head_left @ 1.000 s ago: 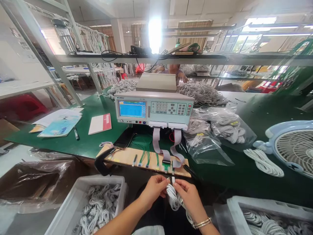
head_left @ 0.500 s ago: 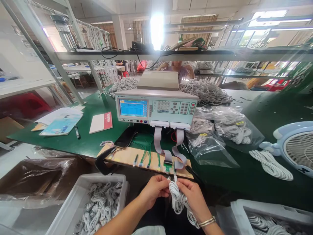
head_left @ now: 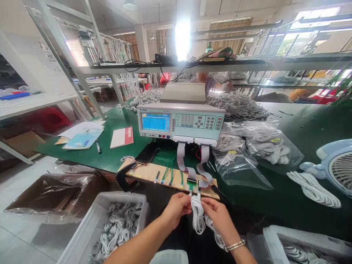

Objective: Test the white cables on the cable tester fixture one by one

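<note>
My left hand is closed in a pinch on one end of a coiled white cable, right below a small green circuit board. That end's small plug meets the board's front edge; how deep it sits I cannot make out. Closed on the cable just below a white plug, my right hand is beside it. This plug meets a dark connector at the wooden strip. Another white cable coil hangs under my right palm, partly hidden by the hand.
A tester with a lit screen joins the board through grey ribbon cables. Tubs of cables stand at left and right. Bagged cables, a loose coil and a fan occupy the right. A person sits behind.
The plug in my left hand has moved up to the green board's edge. The tester's screen text has changed. My view has shifted slightly left.
</note>
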Demonstrator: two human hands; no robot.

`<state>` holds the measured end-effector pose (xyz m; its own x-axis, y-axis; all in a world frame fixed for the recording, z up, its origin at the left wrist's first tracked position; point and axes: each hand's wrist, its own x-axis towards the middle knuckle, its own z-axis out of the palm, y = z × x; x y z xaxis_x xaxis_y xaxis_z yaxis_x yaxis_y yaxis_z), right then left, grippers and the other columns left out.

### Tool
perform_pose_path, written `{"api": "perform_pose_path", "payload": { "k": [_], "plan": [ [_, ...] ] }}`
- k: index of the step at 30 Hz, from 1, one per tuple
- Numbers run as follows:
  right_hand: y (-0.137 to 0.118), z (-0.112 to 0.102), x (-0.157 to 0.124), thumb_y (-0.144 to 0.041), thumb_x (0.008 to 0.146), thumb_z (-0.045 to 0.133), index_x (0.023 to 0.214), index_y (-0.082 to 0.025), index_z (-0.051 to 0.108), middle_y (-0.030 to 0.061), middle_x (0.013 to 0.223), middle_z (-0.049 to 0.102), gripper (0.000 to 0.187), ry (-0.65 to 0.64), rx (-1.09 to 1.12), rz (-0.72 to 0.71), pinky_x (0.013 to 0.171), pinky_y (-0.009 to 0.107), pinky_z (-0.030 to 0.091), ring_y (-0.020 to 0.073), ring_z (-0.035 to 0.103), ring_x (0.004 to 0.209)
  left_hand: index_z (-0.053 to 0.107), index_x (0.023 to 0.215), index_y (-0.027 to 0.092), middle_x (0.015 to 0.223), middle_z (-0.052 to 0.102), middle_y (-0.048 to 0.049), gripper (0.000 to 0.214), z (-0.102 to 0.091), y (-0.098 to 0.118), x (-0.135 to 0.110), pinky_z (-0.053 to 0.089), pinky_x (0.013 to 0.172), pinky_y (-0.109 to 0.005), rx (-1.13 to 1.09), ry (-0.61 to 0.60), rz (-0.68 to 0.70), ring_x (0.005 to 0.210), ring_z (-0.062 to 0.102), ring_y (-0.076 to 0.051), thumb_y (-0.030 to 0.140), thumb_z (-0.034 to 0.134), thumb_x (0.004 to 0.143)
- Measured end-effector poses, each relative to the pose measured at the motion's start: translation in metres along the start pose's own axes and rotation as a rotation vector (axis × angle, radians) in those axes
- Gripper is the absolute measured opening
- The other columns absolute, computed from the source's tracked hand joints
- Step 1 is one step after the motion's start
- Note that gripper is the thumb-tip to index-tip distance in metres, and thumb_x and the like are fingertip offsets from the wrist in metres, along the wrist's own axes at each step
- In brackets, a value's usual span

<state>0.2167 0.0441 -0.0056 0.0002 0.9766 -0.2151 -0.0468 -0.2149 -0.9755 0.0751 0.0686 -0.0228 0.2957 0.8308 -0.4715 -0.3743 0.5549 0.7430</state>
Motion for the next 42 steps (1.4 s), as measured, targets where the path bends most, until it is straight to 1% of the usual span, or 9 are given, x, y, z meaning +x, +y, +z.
{"api": "perform_pose_path", "payload": {
  "k": [8, 15, 22, 30, 33, 36, 38, 40, 42],
  "plan": [
    [0.012, 0.006, -0.004, -0.042, 0.064, 0.06, 0.086, -0.014, 0.063, 0.0056, 0.072, 0.066, 0.036, 0.041, 0.081, 0.011, 0.06, 0.027, 0.044, 0.0192, 0.058, 0.065, 0.053, 0.062, 0.011, 0.052, 0.05, 0.0023, 0.028, 0.008, -0.016, 0.0, 0.035, 0.049, -0.016, -0.259, 0.035, 0.09, 0.045, 0.042, -0.003, 0.032, 0.069, 0.053],
    [-0.003, 0.011, 0.012, -0.042, 0.062, 0.06, 0.071, -0.015, 0.065, 0.0029, 0.06, 0.064, 0.029, -0.123, 0.119, 0.152, 0.054, 0.026, 0.043, 0.017, 0.057, 0.056, 0.061, 0.077, 0.011, 0.056, 0.048, 0.002, 0.036, -0.001, -0.001, 0.008, 0.029, 0.045, -0.015, -0.158, -0.078, -0.133, 0.045, 0.038, -0.003, 0.042, 0.06, 0.061],
    [0.001, 0.005, 0.029, -0.046, 0.057, 0.06, 0.068, -0.017, 0.067, 0.0057, 0.064, 0.066, 0.032, -0.207, 0.035, 0.129, 0.062, 0.03, 0.045, 0.0223, 0.058, 0.064, 0.063, 0.073, 0.008, 0.053, 0.046, 0.0007, 0.037, 0.003, 0.002, 0.018, 0.025, 0.043, -0.017, -0.094, -0.08, -0.026, 0.043, 0.035, -0.004, 0.043, 0.059, 0.06],
    [0.02, 0.006, 0.023, -0.043, 0.053, 0.065, 0.06, -0.016, 0.065, 0.0017, 0.051, 0.061, 0.028, -0.092, 0.066, 0.111, 0.051, 0.025, 0.042, 0.0163, 0.053, 0.05, 0.062, 0.07, 0.007, 0.057, 0.05, -0.0021, 0.033, 0.01, 0.004, 0.002, 0.03, 0.048, -0.019, -0.121, -0.02, 0.033, 0.048, 0.041, -0.007, 0.039, 0.057, 0.061],
    [0.029, 0.013, 0.011, -0.047, 0.055, 0.062, 0.055, -0.014, 0.062, -0.0016, 0.044, 0.055, 0.033, -0.072, 0.034, 0.155, 0.041, 0.021, 0.034, 0.0119, 0.046, 0.041, 0.058, 0.088, 0.01, 0.07, 0.056, -0.0061, 0.044, 0.01, -0.007, -0.012, 0.036, 0.054, -0.024, -0.102, -0.063, 0.059, 0.06, 0.049, -0.013, 0.047, 0.051, 0.064],
    [0.033, 0.022, -0.001, -0.049, 0.059, 0.058, 0.055, -0.013, 0.061, -0.0004, 0.047, 0.056, 0.036, -0.085, -0.016, 0.123, 0.045, 0.022, 0.035, 0.0129, 0.048, 0.046, 0.047, 0.108, 0.016, 0.089, 0.057, -0.0067, 0.062, -0.006, -0.013, -0.026, 0.038, 0.066, -0.026, 0.145, -0.135, 0.201, 0.077, 0.051, -0.017, 0.045, 0.062, 0.055],
    [0.032, 0.025, -0.004, -0.044, 0.061, 0.059, 0.058, -0.013, 0.062, 0.0008, 0.051, 0.058, 0.031, -0.106, -0.078, 0.074, 0.049, 0.022, 0.036, 0.0138, 0.049, 0.051, 0.049, 0.105, 0.016, 0.089, 0.058, -0.0062, 0.062, -0.029, -0.011, -0.032, 0.038, 0.069, -0.026, 0.455, -0.094, 0.255, 0.079, 0.052, -0.019, 0.037, 0.067, 0.05],
    [0.032, 0.025, -0.004, -0.04, 0.063, 0.059, 0.064, -0.013, 0.063, 0.0007, 0.05, 0.058, 0.028, -0.098, -0.098, 0.083, 0.048, 0.021, 0.034, 0.0127, 0.048, 0.05, 0.053, 0.099, 0.017, 0.083, 0.06, -0.0061, 0.048, -0.056, -0.003, -0.037, 0.039, 0.068, -0.03, 0.812, -0.025, 0.176, 0.076, 0.053, -0.021, 0.035, 0.063, 0.055],
    [0.034, 0.025, -0.001, -0.041, 0.065, 0.057, 0.069, -0.013, 0.062, -0.0008, 0.047, 0.055, 0.028, -0.07, -0.028, 0.173, 0.042, 0.02, 0.03, 0.0102, 0.044, 0.043, 0.059, 0.088, 0.017, 0.087, 0.059, -0.0091, 0.046, -0.08, 0.003, -0.041, 0.035, 0.077, -0.038, 1.163, 0.024, 0.094, 0.087, 0.05, -0.028, 0.025, 0.07, 0.044]
  ]
}}
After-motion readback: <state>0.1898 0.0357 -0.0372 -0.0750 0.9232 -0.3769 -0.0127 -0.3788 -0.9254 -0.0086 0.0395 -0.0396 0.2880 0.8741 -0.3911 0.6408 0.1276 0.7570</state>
